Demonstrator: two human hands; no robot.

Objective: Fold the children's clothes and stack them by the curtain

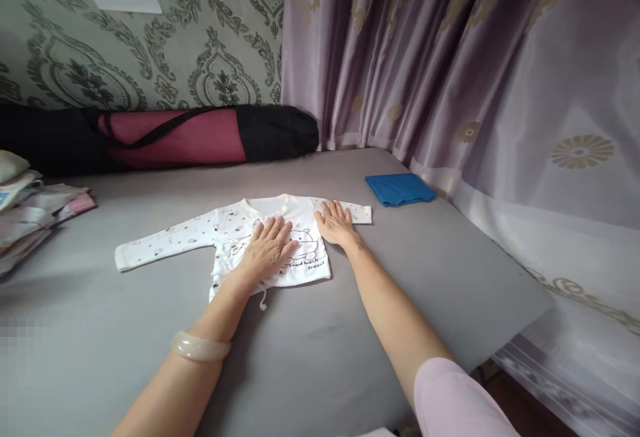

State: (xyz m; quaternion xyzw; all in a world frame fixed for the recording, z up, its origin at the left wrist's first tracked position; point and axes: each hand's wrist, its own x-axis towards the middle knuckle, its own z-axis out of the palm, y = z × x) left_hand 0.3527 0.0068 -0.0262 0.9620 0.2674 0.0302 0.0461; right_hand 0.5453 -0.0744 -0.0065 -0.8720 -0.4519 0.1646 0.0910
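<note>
A small white baby shirt with long sleeves, a printed cartoon and lettering lies spread on a grey surface. My left hand rests flat on the middle of its front, palm down and fingers apart, covering part of the print. At the right shoulder, my right hand lies flat with its fingers spread where the sleeve begins. The left-side sleeve stretches out toward the left, and a thin tie string hangs below the hem.
A folded blue cloth sits at the back right. Stacked folded clothes are at the left edge. A long black and maroon bag lies along the patterned wall. Purple curtains border the surface's right side.
</note>
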